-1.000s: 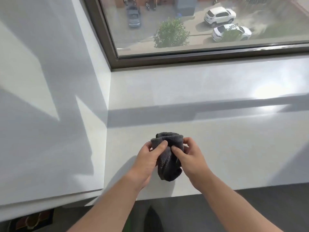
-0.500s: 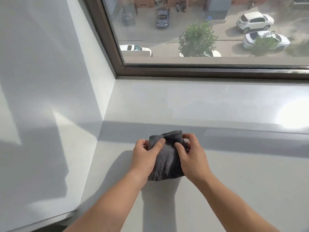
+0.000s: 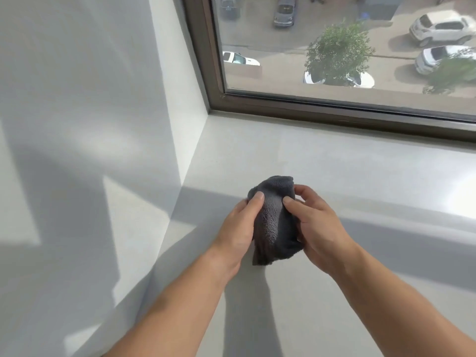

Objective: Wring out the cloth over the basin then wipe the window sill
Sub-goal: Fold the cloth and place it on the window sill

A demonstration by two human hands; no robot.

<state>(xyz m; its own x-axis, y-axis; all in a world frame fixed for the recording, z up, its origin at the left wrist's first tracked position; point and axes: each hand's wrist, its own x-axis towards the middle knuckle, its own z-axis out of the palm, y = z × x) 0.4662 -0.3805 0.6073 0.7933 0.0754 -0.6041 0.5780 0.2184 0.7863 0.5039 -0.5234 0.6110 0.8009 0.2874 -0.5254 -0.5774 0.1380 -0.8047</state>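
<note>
Dark grey microfibre cloth (image 3: 273, 222) bunched above the pale window sill (image 3: 334, 171), near its left corner, pinched between left hand (image 3: 238, 231) and right hand (image 3: 318, 228), each grip closed on the fabric.

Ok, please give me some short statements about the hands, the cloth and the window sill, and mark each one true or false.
1. Both hands hold the cloth. True: left hand, right hand.
2. The cloth is white. False: it is dark grey.
3. The cloth lies spread flat on the window sill. False: it is bunched between the hands.
4. Cars show through the window. True.
5. A basin stands on the sill. False: none is in view.
</note>
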